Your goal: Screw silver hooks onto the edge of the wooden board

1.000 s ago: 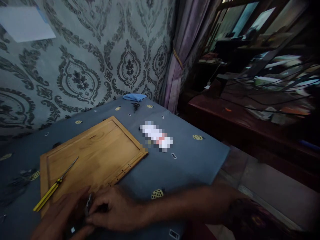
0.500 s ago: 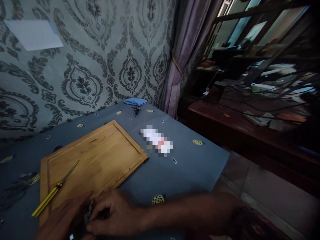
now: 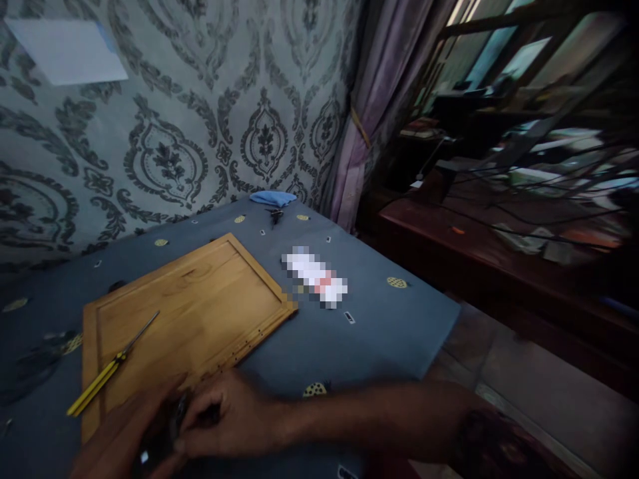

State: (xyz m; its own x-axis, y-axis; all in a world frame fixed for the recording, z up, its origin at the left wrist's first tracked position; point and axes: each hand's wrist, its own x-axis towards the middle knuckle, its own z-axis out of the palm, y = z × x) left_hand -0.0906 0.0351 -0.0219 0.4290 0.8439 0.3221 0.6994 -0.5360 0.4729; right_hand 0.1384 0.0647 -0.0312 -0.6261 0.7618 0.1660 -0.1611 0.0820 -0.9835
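Note:
At the bottom of the view my right hand [image 3: 232, 412] is closed, thumb and fingers pinching a small metal piece [image 3: 178, 414]. Its exact kind is blurred, dark and partly covered by fingers. My left hand [image 3: 117, 432] curls around the other side of it, fingers closed, with a dark part and a bright spot showing between the hands. Just beyond them a framed wooden panel [image 3: 200, 299] lies flat, with a row of small holes along its near right edge. A yellow-handled screwdriver [image 3: 102, 380] rests on the panel's left side.
A grey-blue cloth with pineapple prints covers the table [image 3: 379, 332]. A blurred-out white and red item [image 3: 314, 276] lies right of the panel. Small dark items [image 3: 274, 216] and a blue cloth [image 3: 272, 197] sit near the wall. A cluttered dark red bench [image 3: 424, 226] stands right.
The view has tilted slightly, so the panel and table appear a little higher. Both hands stay together around the metal piece, with barely any movement.

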